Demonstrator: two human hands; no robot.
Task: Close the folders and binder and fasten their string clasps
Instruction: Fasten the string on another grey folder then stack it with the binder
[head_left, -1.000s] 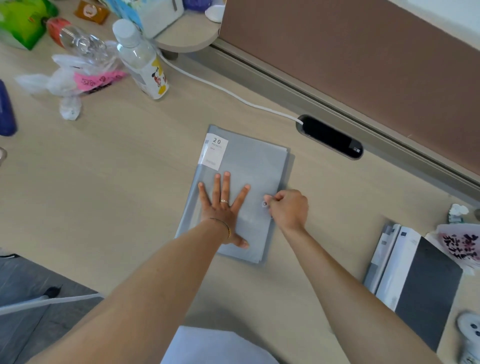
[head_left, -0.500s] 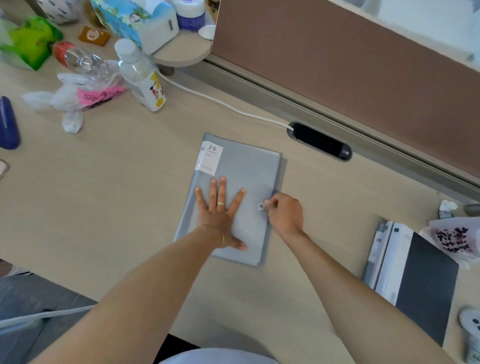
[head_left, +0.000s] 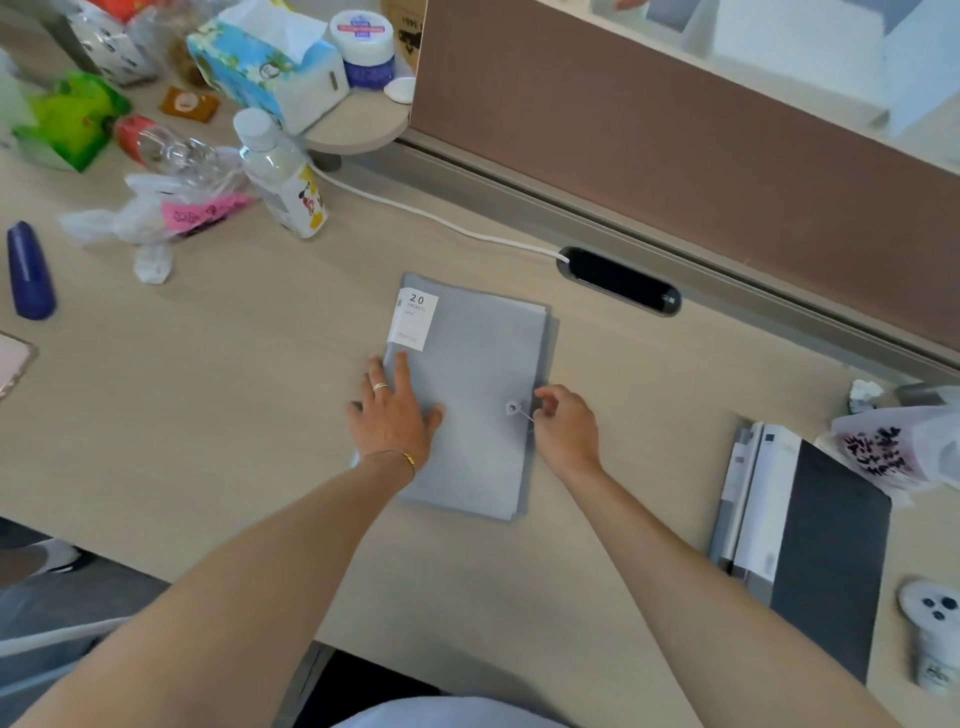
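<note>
grey folder (head_left: 470, 395) lies closed mid-desk (head_left: 234, 405), left hand (head_left: 392, 413) spread flat on its left edge. right hand (head_left: 566, 428) pinches the thin string (head_left: 525, 415) beside the round clasp (head_left: 512, 408), near the folder's right edge.

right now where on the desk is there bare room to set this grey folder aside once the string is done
Bare desk lies left of the grey folder, between it and the blue case, and in the strip between the right hand and the dark binder. The far left around the water bottle and plastic bag is crowded.
</note>
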